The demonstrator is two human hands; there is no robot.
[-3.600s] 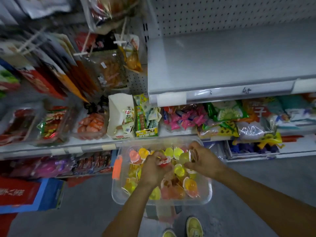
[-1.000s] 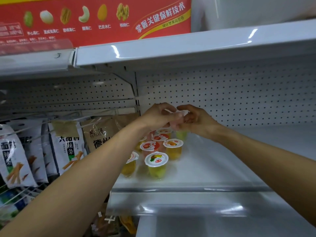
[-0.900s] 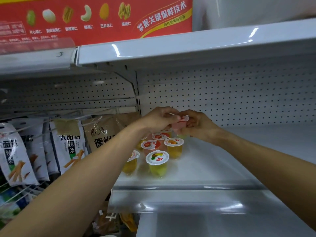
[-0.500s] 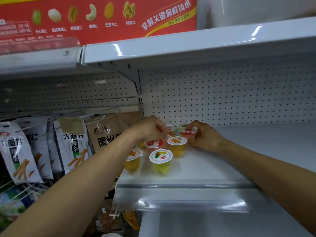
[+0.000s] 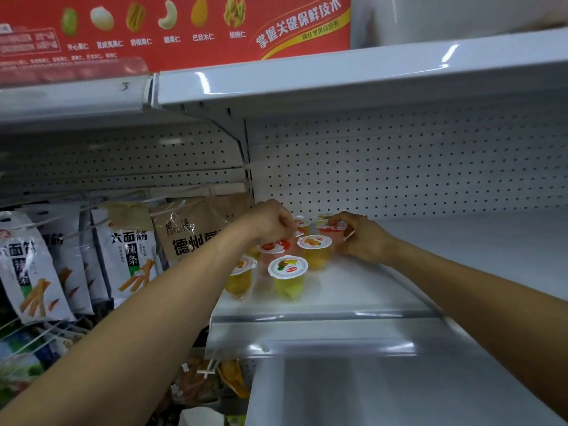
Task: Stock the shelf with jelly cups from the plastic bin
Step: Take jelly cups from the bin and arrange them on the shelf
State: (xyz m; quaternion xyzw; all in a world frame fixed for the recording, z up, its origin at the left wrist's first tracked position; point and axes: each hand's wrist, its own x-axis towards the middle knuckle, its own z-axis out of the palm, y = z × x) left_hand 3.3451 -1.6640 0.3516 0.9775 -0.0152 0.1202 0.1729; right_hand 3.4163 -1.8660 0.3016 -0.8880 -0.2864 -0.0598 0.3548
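Several jelly cups stand in a cluster at the left end of the white shelf (image 5: pixel 399 281), among them a yellow-green cup (image 5: pixel 288 276) at the front and an orange-fruit cup (image 5: pixel 314 250) behind it. My right hand (image 5: pixel 361 238) grips a pink cup (image 5: pixel 333 229) standing on the shelf at the right of the cluster. My left hand (image 5: pixel 270 221) hovers over the back left of the cluster with fingers curled; what it holds, if anything, is hidden. The plastic bin is out of view.
A pegboard back wall (image 5: pixel 415 167) closes the shelf behind the cups. An upper shelf (image 5: pixel 338 75) carries a red nut-snack box (image 5: pixel 184 26). Hanging snack bags (image 5: pixel 123 253) fill the bay to the left. A lower white shelf (image 5: pixel 368 392) juts out below.
Both hands moved from the bin below up to the shelf, then lowered from mid-air onto the cluster. The pink cup came down with my right hand and now stands on the shelf.
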